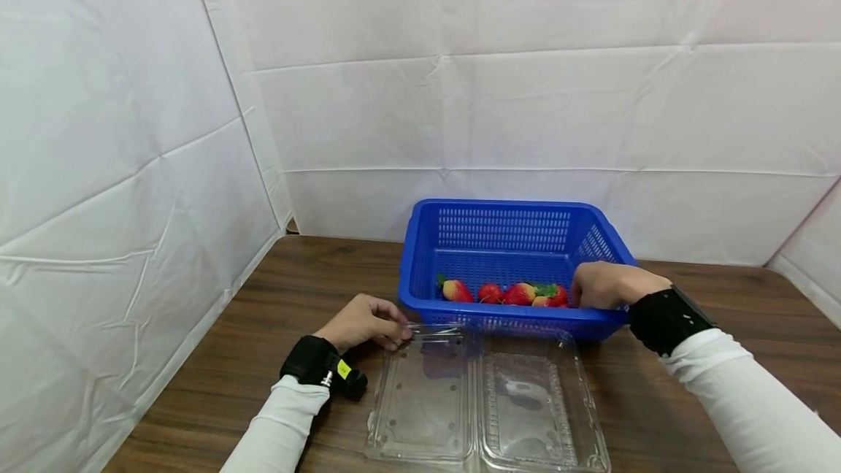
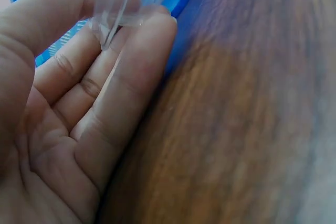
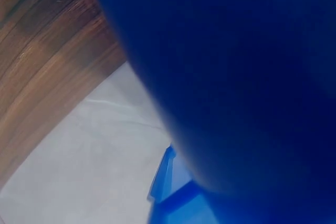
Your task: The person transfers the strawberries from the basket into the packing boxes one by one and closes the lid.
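Note:
My left hand [image 1: 364, 323] pinches the far left corner of a clear plastic clamshell box [image 1: 427, 414], which lies opened flat on the table with its two halves side by side. In the left wrist view the thumb and fingers close round the see-through plastic edge [image 2: 116, 11]. Behind the box stands a blue plastic basket [image 1: 506, 204] with several red strawberries [image 1: 519, 293] along its near side. My right hand [image 1: 611, 285] reaches over the rim into the basket's near right corner, beside the strawberries. Its fingertips are hidden, and I cannot tell whether they hold a strawberry.
The brown wooden table [image 1: 315, 261] carries the box and basket. White sheeting [image 1: 355, 122] hangs behind the basket and along the left and right sides. The basket's blue wall [image 3: 236, 77] fills much of the right wrist view.

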`<state>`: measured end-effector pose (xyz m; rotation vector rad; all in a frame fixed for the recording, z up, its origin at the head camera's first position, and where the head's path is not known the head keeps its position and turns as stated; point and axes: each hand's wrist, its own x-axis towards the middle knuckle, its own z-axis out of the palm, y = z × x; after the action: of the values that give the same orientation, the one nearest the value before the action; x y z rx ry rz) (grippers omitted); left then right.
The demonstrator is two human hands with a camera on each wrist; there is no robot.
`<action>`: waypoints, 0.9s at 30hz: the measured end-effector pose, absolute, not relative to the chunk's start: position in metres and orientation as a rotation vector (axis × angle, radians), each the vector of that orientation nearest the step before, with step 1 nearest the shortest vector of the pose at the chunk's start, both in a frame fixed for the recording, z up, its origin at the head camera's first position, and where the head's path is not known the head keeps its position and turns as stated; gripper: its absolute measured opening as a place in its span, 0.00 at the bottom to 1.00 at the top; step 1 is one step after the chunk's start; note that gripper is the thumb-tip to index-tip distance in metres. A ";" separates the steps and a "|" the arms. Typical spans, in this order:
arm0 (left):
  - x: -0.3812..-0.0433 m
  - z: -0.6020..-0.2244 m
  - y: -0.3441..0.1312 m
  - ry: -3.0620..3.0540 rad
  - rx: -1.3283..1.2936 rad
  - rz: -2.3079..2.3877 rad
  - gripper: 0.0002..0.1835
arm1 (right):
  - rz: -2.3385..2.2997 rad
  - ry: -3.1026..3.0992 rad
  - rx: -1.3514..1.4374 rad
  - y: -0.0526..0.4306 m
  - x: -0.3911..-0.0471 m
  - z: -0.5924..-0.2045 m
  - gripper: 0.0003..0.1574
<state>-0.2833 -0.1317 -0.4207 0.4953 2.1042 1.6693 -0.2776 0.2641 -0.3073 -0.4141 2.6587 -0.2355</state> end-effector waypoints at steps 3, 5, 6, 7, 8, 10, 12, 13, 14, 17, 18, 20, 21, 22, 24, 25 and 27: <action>-0.284 -0.421 -0.132 2.098 0.493 1.680 0.12 | -0.222 2.674 -0.431 0.265 -0.277 -0.306 0.05; -0.284 -0.421 -0.131 2.091 0.493 1.688 0.12 | -0.215 2.685 -0.445 0.267 -0.278 -0.306 0.05; -0.284 -0.422 -0.131 2.090 0.494 1.689 0.12 | -0.220 2.691 -0.449 0.267 -0.277 -0.305 0.04; -0.284 -0.422 -0.131 2.089 0.495 1.691 0.12 | -0.226 2.699 -0.459 0.268 -0.276 -0.305 0.04; -0.284 -0.422 -0.131 2.087 0.497 1.693 0.12 | -0.238 2.708 -0.473 0.269 -0.276 -0.306 0.04; -0.284 -0.422 -0.131 2.084 0.500 1.695 0.13 | -0.269 2.730 -0.506 0.271 -0.274 -0.305 0.04; -0.284 -0.422 -0.131 2.081 0.498 1.698 0.13 | -0.292 2.756 -0.552 0.273 -0.272 -0.304 0.04; -0.284 -0.422 -0.131 2.081 0.498 1.700 0.13 | -0.298 2.769 -0.568 0.274 -0.271 -0.303 0.03; -0.284 -0.422 -0.131 2.080 0.498 1.701 0.13 | -0.306 2.779 -0.582 0.276 -0.271 -0.302 0.02; -0.283 -0.421 -0.132 2.078 0.496 1.706 0.13 | -0.313 2.808 -0.602 0.277 -0.269 -0.301 0.02; -0.283 -0.421 -0.132 2.078 0.497 1.708 0.13 | -0.319 2.813 -0.599 0.277 -0.269 -0.301 0.03; -0.283 -0.421 -0.131 2.074 0.498 1.712 0.13 | -0.335 2.824 -0.598 0.278 -0.268 -0.300 0.03; -0.283 -0.421 -0.131 2.071 0.499 1.714 0.13 | -0.344 2.831 -0.595 0.278 -0.267 -0.301 0.03; -0.283 -0.421 -0.131 2.068 0.499 1.716 0.13 | -0.353 2.839 -0.595 0.279 -0.267 -0.301 0.03; -0.283 -0.422 -0.131 2.063 0.496 1.718 0.13 | -0.370 2.858 -0.603 0.280 -0.265 -0.302 0.04; -0.283 -0.422 -0.131 2.062 0.495 1.719 0.13 | -0.375 2.872 -0.612 0.281 -0.264 -0.303 0.04; -0.283 -0.422 -0.131 2.061 0.497 1.718 0.12 | -0.392 2.896 -0.623 0.283 -0.262 -0.304 0.07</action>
<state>-0.2833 -0.1305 -0.4223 0.4968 2.0606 1.7183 -0.2616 0.2829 -0.3043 -0.6228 2.8965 -0.3918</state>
